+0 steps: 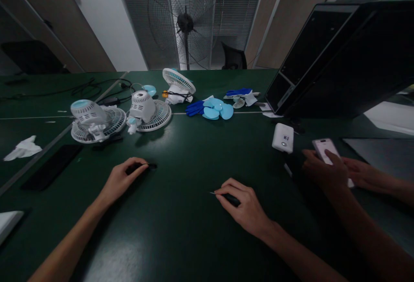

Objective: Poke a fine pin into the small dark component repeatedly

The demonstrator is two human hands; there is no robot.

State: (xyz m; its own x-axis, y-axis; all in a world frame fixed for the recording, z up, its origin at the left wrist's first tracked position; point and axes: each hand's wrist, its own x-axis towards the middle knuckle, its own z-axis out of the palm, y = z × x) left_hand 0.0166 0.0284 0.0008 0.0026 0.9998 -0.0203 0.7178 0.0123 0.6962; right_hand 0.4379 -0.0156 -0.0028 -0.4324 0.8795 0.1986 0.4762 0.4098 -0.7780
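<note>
My left hand (124, 177) rests low over the green table (174, 230), its fingers closed round a small black object (152, 166). Most of that object is hidden by the fingers, so its kind is unclear. In my right hand (247, 208) is a small screwdriver (232, 199) with a dark handle. Its thin metal shaft points left, toward the middle of the table. Ahead of my hands lie a blue fan blade (218, 108) and a blue glove (194, 108). Left of these are a white fan unit with its grille down (142, 107) and a similar one (89, 114).
A third fan head (177, 86) stands behind. At the right, another person's hands (330, 170) hold a phone (326, 149) near a white power bank (283, 138). A large black screen (339, 62) fills the far right. A black slab (51, 167) lies left.
</note>
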